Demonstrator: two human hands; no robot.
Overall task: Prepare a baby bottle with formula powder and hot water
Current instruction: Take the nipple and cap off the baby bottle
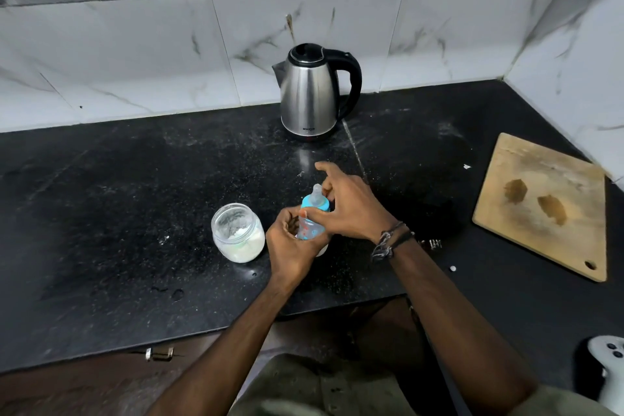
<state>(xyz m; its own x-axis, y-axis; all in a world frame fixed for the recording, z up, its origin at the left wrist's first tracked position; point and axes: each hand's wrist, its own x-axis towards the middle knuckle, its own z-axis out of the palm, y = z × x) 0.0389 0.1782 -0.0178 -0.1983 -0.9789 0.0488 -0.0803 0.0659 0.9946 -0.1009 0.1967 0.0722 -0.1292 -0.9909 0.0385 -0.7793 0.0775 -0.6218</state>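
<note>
A small clear baby bottle (311,228) with a blue collar and a clear teat stands near the middle of the black counter. My left hand (293,248) grips its body from the left. My right hand (347,204) holds the blue collar from the right, with the index finger stretched out over the teat. Just left of the bottle sits an open glass jar (237,232) with white formula powder in its bottom. A steel electric kettle (312,94) with a black lid and handle stands farther back against the tiled wall, its lid closed.
A wooden cutting board (543,206) lies at the right on the counter (118,213). White specks of powder dot the counter around the kettle. A white object (607,368) sits at the lower right edge. Marble-look tiled walls bound the counter at the back and right.
</note>
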